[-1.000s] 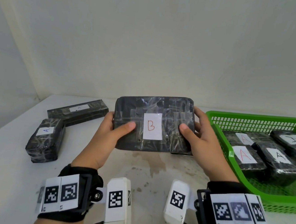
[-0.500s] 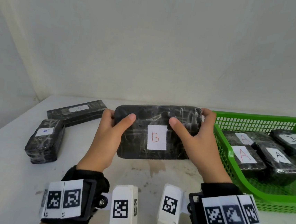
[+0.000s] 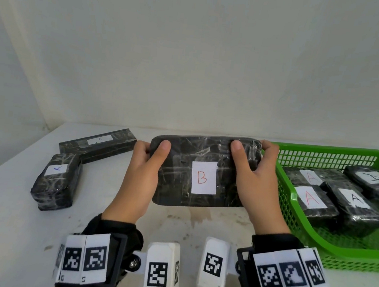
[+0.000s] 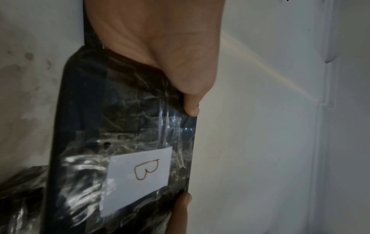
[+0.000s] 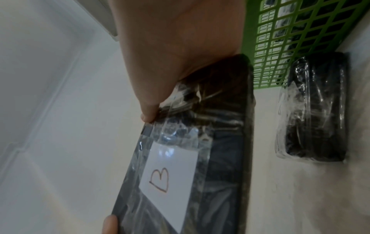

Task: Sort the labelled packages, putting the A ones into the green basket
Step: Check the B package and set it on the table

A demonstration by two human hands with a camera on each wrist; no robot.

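A flat black wrapped package with a white label marked B (image 3: 204,174) is held over the middle of the table. My left hand (image 3: 145,162) grips its left end and my right hand (image 3: 259,173) its right end, thumbs on the labelled face, fingers behind. Both wrist views show that package (image 4: 124,126) (image 5: 200,158) close up. The green basket (image 3: 358,259) stands at the right with several A packages (image 3: 312,199) inside. On the table at the left lie a small A package (image 3: 57,172) and a long thin A package (image 3: 98,143).
In the right wrist view another black wrapped package (image 5: 312,110) lies on the table beside the basket wall (image 5: 270,47); its label is hidden. The white table (image 3: 2,229) meets a plain wall at the back. Stains mark the table under the held package.
The B package has tipped back so its label faces more upward, and has come down and slightly right, toward the basket. My thumbs have slid up to its far edge.
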